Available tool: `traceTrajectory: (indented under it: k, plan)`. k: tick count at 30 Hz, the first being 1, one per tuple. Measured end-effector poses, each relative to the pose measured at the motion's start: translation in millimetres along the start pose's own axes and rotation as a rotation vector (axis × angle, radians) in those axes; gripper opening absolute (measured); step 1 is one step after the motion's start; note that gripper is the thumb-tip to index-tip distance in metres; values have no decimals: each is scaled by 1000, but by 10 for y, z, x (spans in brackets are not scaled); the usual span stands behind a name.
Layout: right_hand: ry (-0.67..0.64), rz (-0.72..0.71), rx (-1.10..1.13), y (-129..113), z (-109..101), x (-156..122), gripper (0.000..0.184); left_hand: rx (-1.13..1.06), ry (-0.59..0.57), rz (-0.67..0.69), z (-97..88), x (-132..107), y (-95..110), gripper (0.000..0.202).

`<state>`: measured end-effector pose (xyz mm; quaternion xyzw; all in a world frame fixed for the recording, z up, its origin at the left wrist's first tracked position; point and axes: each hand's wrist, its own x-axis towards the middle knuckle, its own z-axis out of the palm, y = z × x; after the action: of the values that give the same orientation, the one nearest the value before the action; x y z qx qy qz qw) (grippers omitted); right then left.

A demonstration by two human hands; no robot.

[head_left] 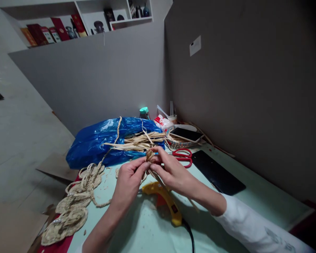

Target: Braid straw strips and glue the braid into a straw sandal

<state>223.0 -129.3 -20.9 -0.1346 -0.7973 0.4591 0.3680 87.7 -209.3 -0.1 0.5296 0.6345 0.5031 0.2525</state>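
Between my fingertips is a small coil of tan plant-fibre strand (149, 156), held up above the table. My left hand (131, 175) pinches its left side with thumb and forefinger. From the right, my right hand (170, 170) grips the same coil, and loose strand ends hang beneath that hand. A yellow glue gun (165, 200) lies on the table just below my hands, its black cord running to the front edge. Red-handled scissors (183, 156) rest beyond my right wrist. The coil's underside is hidden by my fingers.
A blue plastic bag (92, 140) holding straw-like strands (137, 142) lies at the back. Braided loop pieces (68, 211) line the left edge. At the right are a black flat panel (217, 172) and a phone (186, 134) on a woven basket (177, 143). Walls rise behind.
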Motion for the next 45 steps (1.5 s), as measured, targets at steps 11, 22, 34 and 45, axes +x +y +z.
traceTrajectory:
  k: [11,22,34,45]
  plan:
    - [159,-252,-724,84,40,-17,19,-85,279,-10,76,-2,-75,21]
    - [195,-528,-852,34,272,-177,23,-377,238,-173,68,-32,-3,23]
    - [228,-114,-206,-152,-41,-21,23,-480,-64,-210,41,-54,-25,25]
    - [-54,388,644,74,-152,66,36,-27,-309,-76,142,-139,37,30]
